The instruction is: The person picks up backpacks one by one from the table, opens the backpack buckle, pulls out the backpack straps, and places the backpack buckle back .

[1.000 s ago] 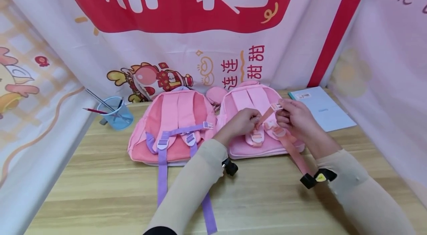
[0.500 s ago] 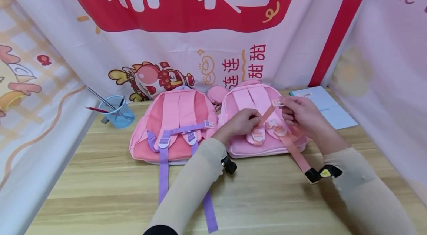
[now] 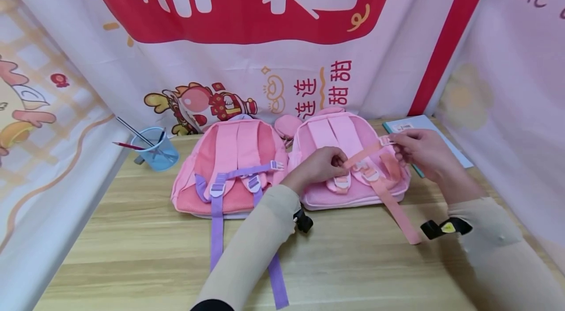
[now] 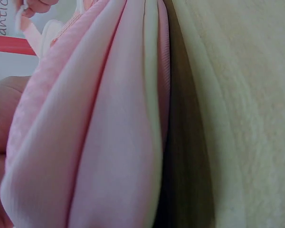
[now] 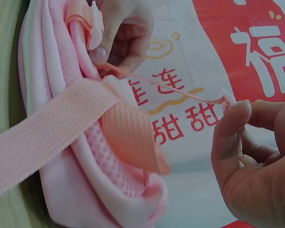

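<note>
A light pink backpack (image 3: 324, 195) lies with its shoulder straps facing up, under both hands. My left hand (image 3: 318, 166) pinches a narrow orange strap (image 3: 366, 153) near the backpack's middle. At the strap's other end, the thumb and fingers of my right hand (image 3: 425, 154) pinch a white buckle (image 3: 385, 141). In the right wrist view the strap (image 5: 166, 86) runs taut between the two hands. A wider orange webbing strap (image 3: 397, 210) trails off the backpack onto the table. The backpack's side (image 4: 85, 118) hides much of my left hand (image 4: 2, 128) in the left wrist view.
To the left lies a pink backpack (image 3: 185, 203) with purple straps (image 3: 216, 237) hanging toward the front. A blue mesh pen cup (image 3: 161, 156) stands at the far left of the wooden table (image 3: 353, 262). Behind my right hand lies a light blue booklet (image 3: 456, 151).
My right hand has moved right and slightly down with the buckle, drawing the orange strap to a flatter slant. My left hand stays nearly in place.
</note>
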`<state>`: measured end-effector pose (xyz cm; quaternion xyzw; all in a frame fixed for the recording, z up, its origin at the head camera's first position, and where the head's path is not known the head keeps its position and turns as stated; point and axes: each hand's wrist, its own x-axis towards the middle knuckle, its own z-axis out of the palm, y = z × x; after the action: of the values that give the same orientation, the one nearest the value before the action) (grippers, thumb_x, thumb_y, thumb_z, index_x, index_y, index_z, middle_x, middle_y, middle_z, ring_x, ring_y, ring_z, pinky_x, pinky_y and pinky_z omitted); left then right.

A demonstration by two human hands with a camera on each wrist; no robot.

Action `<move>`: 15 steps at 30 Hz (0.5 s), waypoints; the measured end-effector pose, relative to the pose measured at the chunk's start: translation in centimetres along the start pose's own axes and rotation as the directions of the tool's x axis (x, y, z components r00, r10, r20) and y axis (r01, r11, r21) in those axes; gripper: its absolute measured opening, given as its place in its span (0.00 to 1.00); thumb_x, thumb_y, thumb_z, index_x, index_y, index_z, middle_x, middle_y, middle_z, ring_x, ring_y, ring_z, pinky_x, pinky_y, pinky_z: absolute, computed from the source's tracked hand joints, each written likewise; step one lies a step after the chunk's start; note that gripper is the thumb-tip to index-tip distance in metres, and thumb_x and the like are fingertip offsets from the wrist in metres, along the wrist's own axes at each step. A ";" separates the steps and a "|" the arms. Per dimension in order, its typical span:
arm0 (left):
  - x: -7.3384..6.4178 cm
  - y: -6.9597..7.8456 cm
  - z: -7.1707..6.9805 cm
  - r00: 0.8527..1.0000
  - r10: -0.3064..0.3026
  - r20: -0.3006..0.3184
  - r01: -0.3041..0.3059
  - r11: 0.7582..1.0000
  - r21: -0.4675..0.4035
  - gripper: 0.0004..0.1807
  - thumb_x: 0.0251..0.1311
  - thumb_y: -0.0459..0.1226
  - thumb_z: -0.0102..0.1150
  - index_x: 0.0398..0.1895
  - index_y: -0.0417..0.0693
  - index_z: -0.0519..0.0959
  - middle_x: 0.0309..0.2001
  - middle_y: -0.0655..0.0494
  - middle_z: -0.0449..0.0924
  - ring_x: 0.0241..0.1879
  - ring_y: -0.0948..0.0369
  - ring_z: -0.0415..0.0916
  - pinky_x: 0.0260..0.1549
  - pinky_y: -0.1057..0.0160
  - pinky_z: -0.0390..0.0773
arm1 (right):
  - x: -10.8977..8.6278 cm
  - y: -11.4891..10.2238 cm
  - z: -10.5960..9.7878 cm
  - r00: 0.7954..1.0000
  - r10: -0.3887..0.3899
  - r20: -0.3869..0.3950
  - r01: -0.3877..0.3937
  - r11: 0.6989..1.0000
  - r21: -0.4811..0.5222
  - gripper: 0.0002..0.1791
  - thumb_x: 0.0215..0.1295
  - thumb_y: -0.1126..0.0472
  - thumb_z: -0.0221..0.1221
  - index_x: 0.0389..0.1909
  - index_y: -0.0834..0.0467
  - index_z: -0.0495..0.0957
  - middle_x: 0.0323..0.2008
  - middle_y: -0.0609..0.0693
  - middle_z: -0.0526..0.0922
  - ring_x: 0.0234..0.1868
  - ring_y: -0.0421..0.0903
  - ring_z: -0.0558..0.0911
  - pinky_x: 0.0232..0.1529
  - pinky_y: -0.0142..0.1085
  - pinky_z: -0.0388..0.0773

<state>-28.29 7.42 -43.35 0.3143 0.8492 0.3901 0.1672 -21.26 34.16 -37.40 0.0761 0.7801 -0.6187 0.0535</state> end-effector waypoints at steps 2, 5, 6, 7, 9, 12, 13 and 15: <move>0.0 0.1 0.0 1.000 -0.001 -0.006 0.001 1.000 0.003 0.10 0.67 0.34 0.74 0.47 0.42 0.84 0.38 0.55 0.81 0.38 0.66 0.75 0.41 0.73 0.75 | 0.1 0.4 -0.3 1.000 -0.004 -0.017 0.005 1.000 0.014 0.10 0.82 0.53 0.60 0.38 0.45 0.87 0.28 0.40 0.85 0.28 0.37 0.83 0.34 0.30 0.86; 0.0 0.1 0.0 1.000 0.006 -0.014 -0.006 1.000 0.002 0.11 0.66 0.33 0.74 0.47 0.42 0.83 0.38 0.55 0.81 0.38 0.66 0.75 0.42 0.73 0.75 | 0.2 0.9 -0.6 0.998 0.013 -0.054 -0.012 1.000 0.013 0.09 0.81 0.54 0.61 0.47 0.52 0.88 0.29 0.38 0.87 0.29 0.36 0.86 0.37 0.30 0.88; -0.1 0.1 0.1 1.000 0.009 -0.017 -0.009 1.000 0.001 0.10 0.66 0.33 0.74 0.46 0.42 0.83 0.38 0.55 0.81 0.38 0.66 0.75 0.42 0.73 0.75 | 0.2 1.1 -0.7 0.998 0.024 -0.064 -0.024 1.000 0.004 0.12 0.81 0.54 0.61 0.51 0.56 0.87 0.29 0.37 0.87 0.29 0.36 0.86 0.38 0.30 0.88; -0.1 0.1 0.1 1.000 0.014 -0.018 -0.014 1.000 0.003 0.10 0.66 0.33 0.74 0.46 0.42 0.82 0.38 0.55 0.81 0.38 0.66 0.75 0.42 0.73 0.75 | 0.2 1.3 -0.8 0.997 0.034 -0.073 -0.035 0.999 -0.011 0.16 0.81 0.53 0.61 0.57 0.61 0.85 0.29 0.37 0.87 0.30 0.36 0.87 0.39 0.30 0.88; -0.1 0.1 0.1 1.000 0.021 -0.019 -0.021 1.000 0.005 0.10 0.66 0.33 0.74 0.45 0.42 0.82 0.38 0.55 0.81 0.38 0.66 0.75 0.42 0.73 0.75 | 0.3 1.7 -1.0 0.995 0.056 -0.088 -0.060 0.997 -0.040 0.25 0.81 0.52 0.61 0.66 0.68 0.78 0.29 0.36 0.86 0.30 0.35 0.87 0.41 0.30 0.88; -0.2 0.1 0.2 0.999 0.031 -0.019 -0.030 0.999 0.012 0.09 0.66 0.32 0.74 0.45 0.42 0.83 0.37 0.55 0.80 0.38 0.66 0.74 0.42 0.73 0.75 | 0.4 2.5 -1.2 0.992 0.077 -0.098 -0.084 0.994 -0.071 0.31 0.82 0.52 0.60 0.71 0.72 0.72 0.28 0.35 0.86 0.31 0.34 0.88 0.41 0.30 0.89; -0.2 0.1 0.2 0.999 0.031 -0.019 -0.031 0.999 0.017 0.09 0.66 0.33 0.74 0.45 0.42 0.83 0.37 0.56 0.80 0.38 0.66 0.74 0.42 0.73 0.75 | 0.5 2.8 -1.3 0.992 0.079 -0.100 -0.087 0.993 -0.077 0.31 0.82 0.52 0.60 0.72 0.73 0.71 0.28 0.35 0.86 0.31 0.34 0.88 0.42 0.30 0.89; -0.2 0.1 0.2 0.999 0.032 -0.019 -0.032 0.999 0.022 0.09 0.67 0.33 0.74 0.45 0.42 0.83 0.37 0.56 0.81 0.38 0.66 0.75 0.42 0.73 0.75 | 0.6 3.3 -1.5 0.991 0.084 -0.103 -0.094 0.992 -0.090 0.31 0.83 0.53 0.59 0.72 0.74 0.71 0.28 0.35 0.86 0.31 0.34 0.88 0.42 0.31 0.89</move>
<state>-27.93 7.46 -43.39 0.3258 0.8498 0.3865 0.1493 -21.22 36.38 -40.33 0.1386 0.8061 -0.5734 0.0459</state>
